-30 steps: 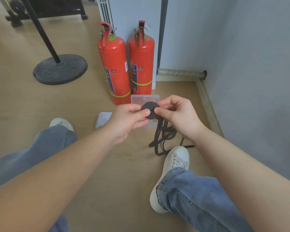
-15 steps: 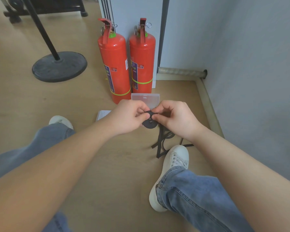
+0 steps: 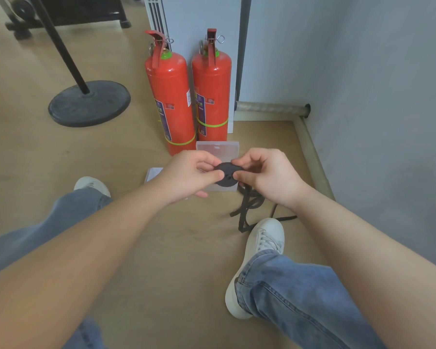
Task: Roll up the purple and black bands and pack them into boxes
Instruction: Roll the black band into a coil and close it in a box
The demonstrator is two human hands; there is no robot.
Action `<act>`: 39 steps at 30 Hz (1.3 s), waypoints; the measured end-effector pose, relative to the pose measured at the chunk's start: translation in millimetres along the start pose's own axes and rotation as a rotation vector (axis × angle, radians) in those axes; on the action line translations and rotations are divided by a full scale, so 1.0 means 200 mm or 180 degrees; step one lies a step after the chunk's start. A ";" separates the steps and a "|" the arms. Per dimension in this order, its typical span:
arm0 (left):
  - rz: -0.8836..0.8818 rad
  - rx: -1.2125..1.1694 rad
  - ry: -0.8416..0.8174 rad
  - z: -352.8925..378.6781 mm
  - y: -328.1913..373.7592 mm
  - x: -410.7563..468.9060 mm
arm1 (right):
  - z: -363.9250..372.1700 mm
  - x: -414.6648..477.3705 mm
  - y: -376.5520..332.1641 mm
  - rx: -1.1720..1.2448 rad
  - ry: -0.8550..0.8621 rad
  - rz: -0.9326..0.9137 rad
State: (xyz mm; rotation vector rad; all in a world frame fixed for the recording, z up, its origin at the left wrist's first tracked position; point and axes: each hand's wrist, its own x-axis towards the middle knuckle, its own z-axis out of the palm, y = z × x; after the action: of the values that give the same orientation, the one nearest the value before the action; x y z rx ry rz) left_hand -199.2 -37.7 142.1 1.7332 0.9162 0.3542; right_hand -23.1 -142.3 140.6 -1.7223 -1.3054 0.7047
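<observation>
Partly hidden, your left hand (image 3: 189, 175) and right hand (image 3: 267, 176) pinch one black band (image 3: 227, 173) roll mid-frame; two clear boxes (image 3: 217, 148) sit half covered behind.

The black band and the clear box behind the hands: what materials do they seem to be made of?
Black band: probably woven fabric or elastic, matte; its loose tail lies limp and kinked on the floor. Clear box: likely hard plastic, frosted and translucent, with straight edges.

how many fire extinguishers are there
2. The left extinguisher and the right extinguisher stand side by side on the floor against the white unit, beyond the hands. None look hidden.
</observation>
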 end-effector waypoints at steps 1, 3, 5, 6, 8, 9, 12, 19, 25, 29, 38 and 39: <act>0.0098 0.0248 -0.0006 0.00 0.00 0.00 | 0.00 0.00 -0.01 -0.0187 -0.0057 -0.0082; 0.0272 0.0554 -0.0001 -0.01 0.00 0.00 | -0.01 0.00 -0.02 -0.0458 -0.0206 -0.0225; 0.0364 0.0728 0.0065 -0.01 0.00 0.01 | 0.00 0.00 -0.04 -0.0498 -0.0300 -0.0266; 0.0356 0.0716 0.0108 -0.01 0.00 0.01 | 0.00 0.00 -0.04 -0.0427 -0.0271 -0.0242; 0.0303 0.0455 0.0184 -0.02 0.00 0.02 | 0.01 0.00 -0.04 -0.0188 -0.0078 -0.0157; 0.0276 0.0253 0.0202 -0.03 0.00 0.02 | 0.02 0.01 -0.04 -0.0050 0.0028 -0.0124; 0.0162 -0.0395 0.0232 -0.03 0.00 0.01 | 0.03 0.02 -0.04 0.0370 0.0201 -0.0039; -0.0147 -0.1449 0.0260 0.02 0.00 -0.01 | 0.01 0.01 -0.01 0.1286 0.0209 0.0330; -0.0039 -0.0695 0.0067 0.00 0.01 -0.01 | 0.01 0.00 -0.01 0.0527 0.0121 0.0099; 0.0529 0.0409 0.0118 -0.01 0.02 0.00 | 0.02 0.01 -0.04 -0.0318 -0.0133 -0.0302; 0.0436 0.0595 0.0180 0.00 -0.01 0.00 | 0.02 0.02 -0.03 -0.0446 -0.0092 -0.0307; 0.0369 0.0376 0.0194 0.01 -0.01 0.00 | 0.01 0.02 -0.02 -0.0211 -0.0031 -0.0209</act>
State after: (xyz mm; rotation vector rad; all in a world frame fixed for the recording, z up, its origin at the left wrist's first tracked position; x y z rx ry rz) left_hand -198.6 -39.4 140.4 1.8979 0.8975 0.4388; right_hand -26.0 -136.8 143.0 -1.7222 -1.3995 0.6393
